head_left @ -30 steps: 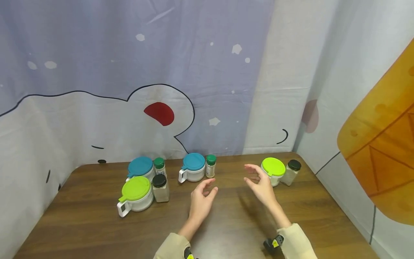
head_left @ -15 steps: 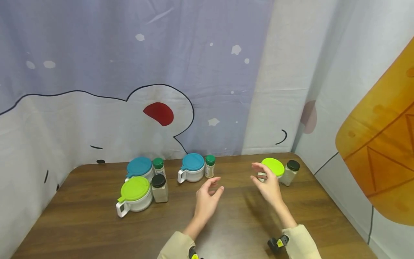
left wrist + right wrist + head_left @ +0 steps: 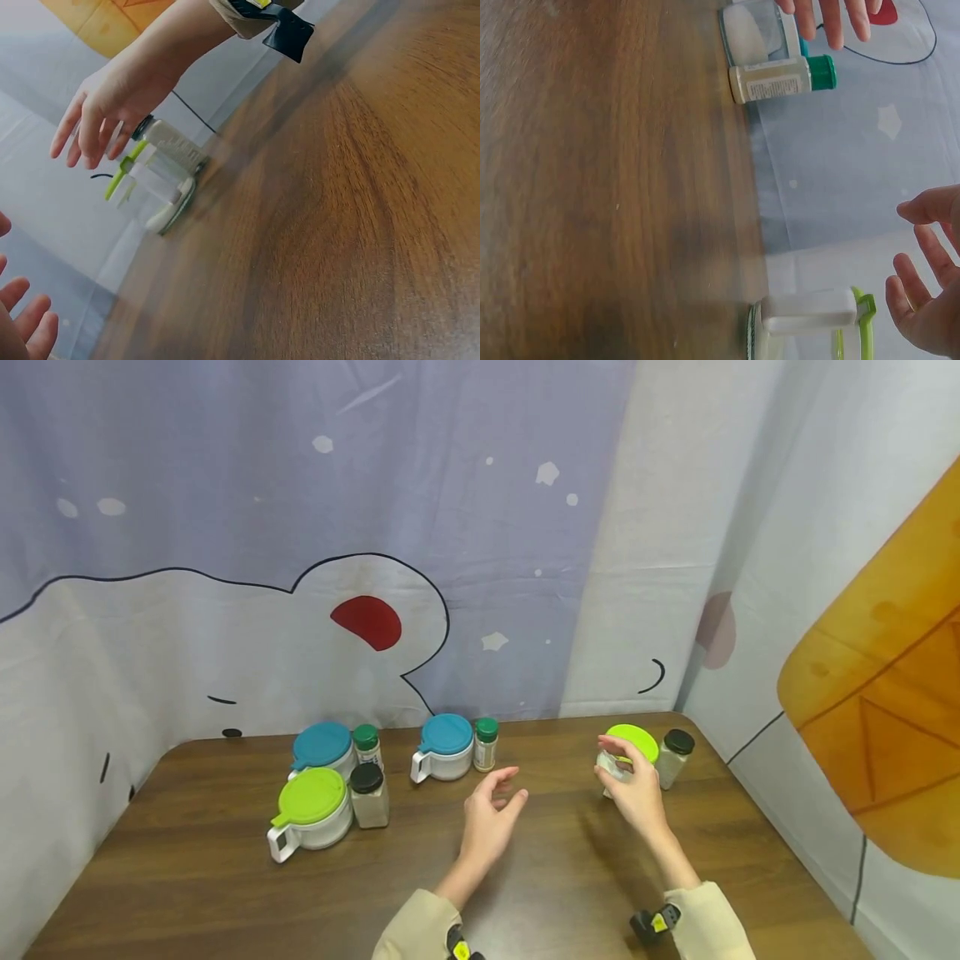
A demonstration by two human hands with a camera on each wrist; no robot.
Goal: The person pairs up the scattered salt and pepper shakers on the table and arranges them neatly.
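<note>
My right hand [image 3: 637, 789], its fingers loosely bent, hovers by a clear jar with a lime-green lid [image 3: 636, 739] at the far right. The right wrist view shows a gap between the fingers and that jar's white handle [image 3: 810, 311]. Partly hidden behind my wrist stands a square shaker with a black cap [image 3: 672, 758]. My left hand [image 3: 489, 818] floats over the middle of the table, fingers apart and holding nothing. Nearest to it is a small green-capped spice bottle [image 3: 486, 746], beside a blue-lidded jar [image 3: 444, 750] with a white handle.
On the left are another blue-lidded jar [image 3: 322, 746], a lime-lidded jar [image 3: 312, 802], a green-capped bottle [image 3: 367, 745] and a black-capped shaker [image 3: 371, 797], close together. A printed curtain [image 3: 510, 568] rises behind the brown wooden table [image 3: 225, 893].
Both hands have shifted to the right. My right hand now covers part of the lime-lidded jar in the head view. The jars and bottles stay where they stood.
</note>
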